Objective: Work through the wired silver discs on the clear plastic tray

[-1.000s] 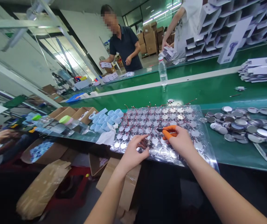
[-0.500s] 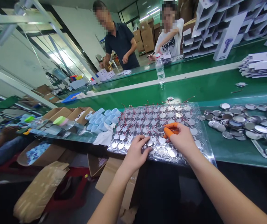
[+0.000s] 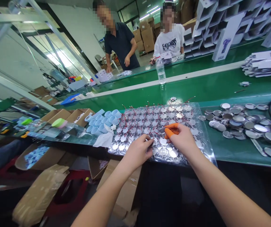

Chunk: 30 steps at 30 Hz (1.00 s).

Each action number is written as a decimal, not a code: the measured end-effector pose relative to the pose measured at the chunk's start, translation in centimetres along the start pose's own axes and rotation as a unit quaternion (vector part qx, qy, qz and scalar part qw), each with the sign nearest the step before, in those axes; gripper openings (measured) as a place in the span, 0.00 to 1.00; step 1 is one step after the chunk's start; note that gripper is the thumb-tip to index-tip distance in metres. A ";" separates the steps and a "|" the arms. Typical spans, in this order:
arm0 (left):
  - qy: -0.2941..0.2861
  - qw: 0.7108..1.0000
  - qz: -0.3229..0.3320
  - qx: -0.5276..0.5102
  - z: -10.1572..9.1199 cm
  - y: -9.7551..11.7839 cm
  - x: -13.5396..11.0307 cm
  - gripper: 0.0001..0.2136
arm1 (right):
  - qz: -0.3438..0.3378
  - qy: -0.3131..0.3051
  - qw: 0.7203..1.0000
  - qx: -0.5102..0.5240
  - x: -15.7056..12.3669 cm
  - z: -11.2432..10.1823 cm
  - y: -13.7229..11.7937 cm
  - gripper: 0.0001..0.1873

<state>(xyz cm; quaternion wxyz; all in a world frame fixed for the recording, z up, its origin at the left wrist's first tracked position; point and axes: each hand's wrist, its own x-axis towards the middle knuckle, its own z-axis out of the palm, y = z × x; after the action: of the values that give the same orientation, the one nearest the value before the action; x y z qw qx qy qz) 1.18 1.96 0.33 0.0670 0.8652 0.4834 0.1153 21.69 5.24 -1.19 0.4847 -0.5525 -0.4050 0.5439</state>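
My left hand (image 3: pixel 139 150) bends over the near edge of a sheet of round silvery pieces (image 3: pixel 147 124), its finger and thumb closed on the rim of a metal disc (image 3: pixel 154 141). Orange covers (image 3: pixel 170 130) sheathe fingertips of my right hand (image 3: pixel 182 138). Those fingers are pinched round a small dark flat piece (image 3: pixel 162 130), whose kind I cannot make out. Thin red wires (image 3: pixel 132 129) run between the round pieces. Clear plastic lies under them on the green bench. My fingers hide a few of the pieces.
Loose metal discs (image 3: pixel 238 118) are heaped at the right. Light-blue plastic rings (image 3: pixel 104 121) and a white cloth (image 3: pixel 105 138) lie left of the sheet. Beyond stands a water bottle (image 3: pixel 160 70). White boxes (image 3: pixel 227 37) are stacked at the back right; two people work across the bench.
My left fingers have drawn closer round the disc, covering more of it. My right hand keeps its pinch nearly in place. Across the bench, a person in white has lowered an arm.
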 end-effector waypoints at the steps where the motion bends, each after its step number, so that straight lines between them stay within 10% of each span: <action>1: 0.000 1.000 0.002 0.012 0.0 -0.1 0.0 0.16 | 0.002 0.000 1.000 0.000 0.0 0.0 0.0 0.10; 13: -0.015 0.998 0.009 0.058 -0.3 0.1 -0.2 0.15 | -0.001 -0.001 1.000 0.014 0.4 -0.2 0.4 0.11; 24: -0.120 0.974 0.187 -0.037 -2.7 -2.9 1.4 0.32 | 0.001 0.015 1.000 0.021 0.2 -0.4 -0.4 0.10; 30: -0.095 0.982 0.066 -0.152 -3.6 -3.3 1.8 0.17 | 0.013 0.009 0.999 0.042 0.1 -0.7 -0.7 0.09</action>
<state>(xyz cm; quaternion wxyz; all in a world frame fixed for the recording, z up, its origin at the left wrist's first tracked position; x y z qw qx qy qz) -1.54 5.21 3.25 0.2355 0.8817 0.3939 0.1090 22.45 5.36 -0.57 0.5037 -0.5417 -0.3704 0.5619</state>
